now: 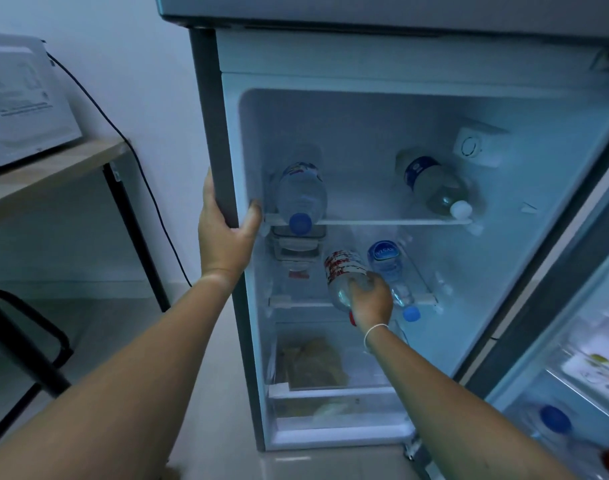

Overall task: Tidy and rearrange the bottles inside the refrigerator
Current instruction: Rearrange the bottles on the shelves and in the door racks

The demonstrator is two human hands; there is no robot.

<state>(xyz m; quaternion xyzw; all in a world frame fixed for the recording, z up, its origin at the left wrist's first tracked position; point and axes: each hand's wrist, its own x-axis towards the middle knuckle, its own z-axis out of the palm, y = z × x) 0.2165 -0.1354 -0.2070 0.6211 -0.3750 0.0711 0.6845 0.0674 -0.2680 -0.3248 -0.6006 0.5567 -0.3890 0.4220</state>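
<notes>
The refrigerator (538, 237) stands open. On its upper shelf (382, 222) lie a blue-capped bottle (301, 194) at the left and a white-capped bottle (433, 183) at the right. On the middle shelf, my right hand (370, 301) grips a red-labelled bottle (343, 271) near its neck; its red cap shows just below the hand. Beside it on the right lies a blue-labelled bottle (389, 271) with a blue cap. My left hand (227, 226) clasps the fridge's left side edge.
A clear container (296, 245) sits at the left of the middle shelf. The drawer (331, 396) below holds bagged food. The open door (573, 393) at the right carries bottles with blue and red caps. A wooden table (53, 171) with a microwave (22, 98) stands left.
</notes>
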